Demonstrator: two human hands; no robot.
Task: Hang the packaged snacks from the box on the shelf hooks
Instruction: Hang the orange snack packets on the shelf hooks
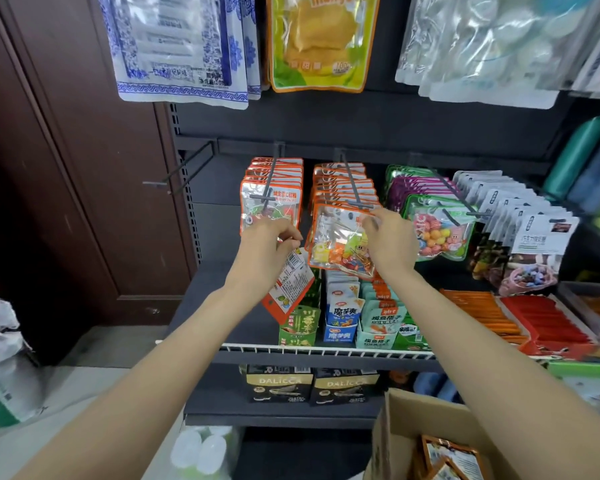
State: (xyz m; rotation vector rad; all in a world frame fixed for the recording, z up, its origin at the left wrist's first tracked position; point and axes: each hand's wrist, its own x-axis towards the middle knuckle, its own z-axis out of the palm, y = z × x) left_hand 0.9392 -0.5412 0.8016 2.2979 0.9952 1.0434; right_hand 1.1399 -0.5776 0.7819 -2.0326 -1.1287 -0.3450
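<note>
The task is in the middle, as I judge it. Two hooks already carry many orange-edged snack packs: the left row (pixel 272 181) and the middle row (pixel 343 187) both look almost full to the tip of their hooks. The cardboard box (pixel 406 431) stands below the middle row, at the bottom edge of the view, and at least a few packs (pixel 447 455) lie in it, so work is left.

The right hand (pixel 390 239) pinches the top corner of one snack pack (pixel 340 242) just under the tip of the middle hook (pixel 355 202). The pack hangs tilted in front of the middle row. I cannot tell if its hole is already over the hook tip or only near it; I think this step is just being finished.

The left hand (pixel 269 244), to the left of the middle row, has its fingers curled round the top of a second pack (pixel 288 285), which hangs down with its back label toward the camera. This one waits for its turn.

One empty hook (pixel 177 171) sticks out further left of the middle row, beside the left row. It could take the remaining packs if the two full hooks have no more room.
</note>
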